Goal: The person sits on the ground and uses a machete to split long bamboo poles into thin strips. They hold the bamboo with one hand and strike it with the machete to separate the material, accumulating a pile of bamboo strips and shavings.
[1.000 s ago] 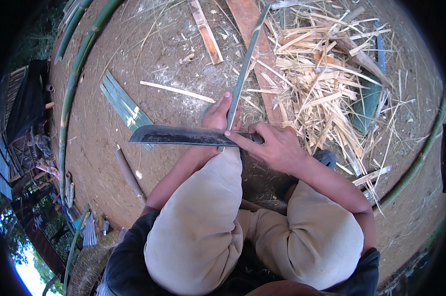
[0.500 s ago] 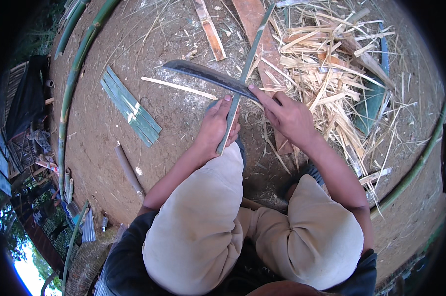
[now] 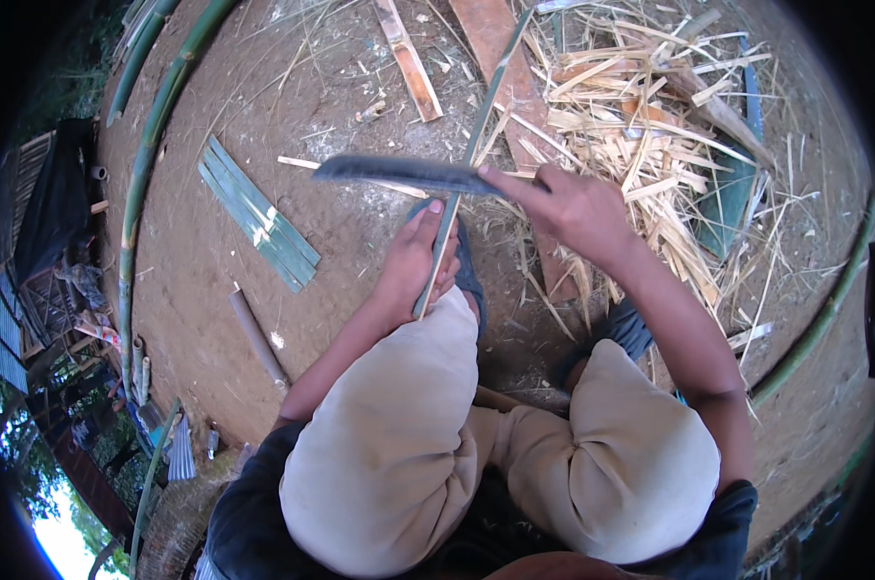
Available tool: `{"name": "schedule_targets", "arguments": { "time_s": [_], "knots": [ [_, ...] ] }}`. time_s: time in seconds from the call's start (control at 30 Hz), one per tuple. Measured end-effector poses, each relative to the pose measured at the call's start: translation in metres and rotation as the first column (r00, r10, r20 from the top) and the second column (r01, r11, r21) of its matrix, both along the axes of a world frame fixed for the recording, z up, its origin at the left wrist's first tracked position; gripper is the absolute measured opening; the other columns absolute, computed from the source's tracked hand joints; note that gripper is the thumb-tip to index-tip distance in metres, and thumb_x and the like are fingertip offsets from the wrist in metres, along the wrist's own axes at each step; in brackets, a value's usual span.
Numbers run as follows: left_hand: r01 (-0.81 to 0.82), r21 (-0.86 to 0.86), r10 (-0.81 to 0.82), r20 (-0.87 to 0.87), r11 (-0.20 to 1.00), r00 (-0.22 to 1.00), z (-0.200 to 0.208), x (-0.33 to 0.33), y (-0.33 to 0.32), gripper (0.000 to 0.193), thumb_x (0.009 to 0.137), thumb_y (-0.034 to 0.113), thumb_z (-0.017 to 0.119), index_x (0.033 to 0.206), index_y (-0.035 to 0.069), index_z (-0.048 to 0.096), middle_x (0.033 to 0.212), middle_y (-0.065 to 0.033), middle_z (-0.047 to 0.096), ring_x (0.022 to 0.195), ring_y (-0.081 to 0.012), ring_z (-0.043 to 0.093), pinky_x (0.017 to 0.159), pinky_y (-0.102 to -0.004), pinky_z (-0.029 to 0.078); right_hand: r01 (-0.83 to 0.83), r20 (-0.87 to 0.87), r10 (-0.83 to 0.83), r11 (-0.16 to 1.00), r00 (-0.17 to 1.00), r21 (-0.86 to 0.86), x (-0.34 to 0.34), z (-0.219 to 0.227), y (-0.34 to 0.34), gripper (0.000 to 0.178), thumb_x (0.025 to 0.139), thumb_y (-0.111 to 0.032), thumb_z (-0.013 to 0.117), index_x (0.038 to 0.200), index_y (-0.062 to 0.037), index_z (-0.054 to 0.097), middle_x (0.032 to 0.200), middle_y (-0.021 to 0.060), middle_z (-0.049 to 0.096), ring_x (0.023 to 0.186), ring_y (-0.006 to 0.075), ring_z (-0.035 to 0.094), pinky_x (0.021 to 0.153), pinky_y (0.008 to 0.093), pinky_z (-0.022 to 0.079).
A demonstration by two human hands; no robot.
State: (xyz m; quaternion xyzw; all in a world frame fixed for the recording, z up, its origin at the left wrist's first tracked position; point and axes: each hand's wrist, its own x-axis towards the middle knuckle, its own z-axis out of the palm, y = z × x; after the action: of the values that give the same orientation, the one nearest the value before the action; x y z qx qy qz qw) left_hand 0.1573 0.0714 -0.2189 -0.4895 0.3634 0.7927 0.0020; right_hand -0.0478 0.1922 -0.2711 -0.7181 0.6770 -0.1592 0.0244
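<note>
My left hand (image 3: 413,259) is closed around the lower part of a long, narrow green bamboo strip (image 3: 487,102), above my left knee. The strip slants up and away, its far end near the top of the view. My right hand (image 3: 584,215) grips a machete (image 3: 389,172), index finger stretched along the back of the blade. The dark blade points left and lies across the strip just above my left hand; it is slightly blurred. Its handle is hidden in my fist. Whether the edge touches the strip, I cannot tell.
A heap of pale shavings (image 3: 641,145) lies on the right, beside a reddish-brown board (image 3: 500,48). Several split bamboo pieces (image 3: 259,215) lie left on the dirt ground, near a short stick (image 3: 257,333). A long green bamboo pole (image 3: 145,164) curves along the left.
The machete has swung to a more level angle, and my right hand has shifted slightly right. My left hand and the strip's lower end have moved slightly down and left.
</note>
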Motion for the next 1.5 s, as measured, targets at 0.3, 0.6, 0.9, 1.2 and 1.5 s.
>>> {"name": "schedule_targets", "arguments": {
  "time_s": [0.3, 0.6, 0.9, 1.2, 1.5],
  "knots": [
    [-0.01, -0.001, 0.01, -0.008, 1.0, 1.0, 0.003, 0.009, -0.002, 0.037, 0.103, 0.043, 0.04, 0.09, 0.008, 0.044, 0.048, 0.0006, 0.032, 0.031, -0.0094, 0.028, 0.027, -0.0235, 0.023, 0.088, -0.029, -0.086, 0.992, 0.996, 0.095, -0.025, 0.003, -0.012, 0.057, 0.094, -0.017, 0.053, 0.147, -0.0315, 0.036, 0.078, 0.0135, 0.062, 0.061, 0.027, 0.065, 0.052, 0.0404, 0.056],
    [0.017, 0.01, -0.016, -0.052, 1.0, 0.999, -0.001, 0.015, -0.005, 0.038, 0.104, 0.044, 0.039, 0.089, 0.009, 0.044, 0.049, -0.0006, 0.034, 0.032, -0.0102, 0.03, 0.028, -0.0249, 0.026, 0.223, 0.02, -0.237, 0.936, 0.971, 0.273, -0.045, -0.016, -0.029, 0.07, 0.09, 0.0, 0.046, 0.15, -0.0321, 0.029, 0.082, 0.0157, 0.064, 0.059, 0.0244, 0.064, 0.052, 0.0406, 0.058],
    [0.013, 0.078, -0.007, -0.077, 0.997, 0.997, 0.0, 0.019, -0.003, 0.038, 0.105, 0.042, 0.035, 0.089, 0.009, 0.044, 0.048, -0.0001, 0.033, 0.031, -0.0102, 0.029, 0.027, -0.0236, 0.024, 0.383, 0.068, -0.414, 0.884, 0.908, 0.27, -0.068, -0.027, -0.017, 0.06, 0.099, -0.012, 0.045, 0.152, -0.0304, 0.023, 0.085, 0.0176, 0.063, 0.062, 0.0258, 0.067, 0.048, 0.0384, 0.057],
    [0.034, 0.257, 0.02, -0.202, 0.966, 0.979, 0.006, 0.039, 0.001, 0.026, 0.103, 0.03, 0.043, 0.106, 0.005, 0.049, 0.066, -0.0019, 0.042, 0.041, -0.0095, 0.037, 0.044, -0.0247, 0.039, 0.049, 0.22, -0.061, 0.997, 0.974, 0.057, 0.04, 0.011, 0.018, 0.069, 0.084, -0.015, 0.062, 0.147, -0.0331, 0.039, 0.075, 0.0078, 0.056, 0.053, 0.0237, 0.063, 0.041, 0.0348, 0.051],
    [0.194, 0.046, -0.195, 0.019, 0.98, 0.981, 0.014, 0.038, 0.004, 0.021, 0.104, 0.027, 0.045, 0.104, 0.006, 0.047, 0.068, 0.001, 0.037, 0.042, -0.0066, 0.031, 0.04, -0.025, 0.031, 0.116, 0.121, -0.159, 0.945, 0.98, 0.307, 0.013, 0.003, -0.003, 0.074, 0.089, -0.012, 0.051, 0.152, -0.0353, 0.021, 0.079, 0.011, 0.06, 0.059, 0.0238, 0.066, 0.044, 0.0398, 0.053]
  ]
}}
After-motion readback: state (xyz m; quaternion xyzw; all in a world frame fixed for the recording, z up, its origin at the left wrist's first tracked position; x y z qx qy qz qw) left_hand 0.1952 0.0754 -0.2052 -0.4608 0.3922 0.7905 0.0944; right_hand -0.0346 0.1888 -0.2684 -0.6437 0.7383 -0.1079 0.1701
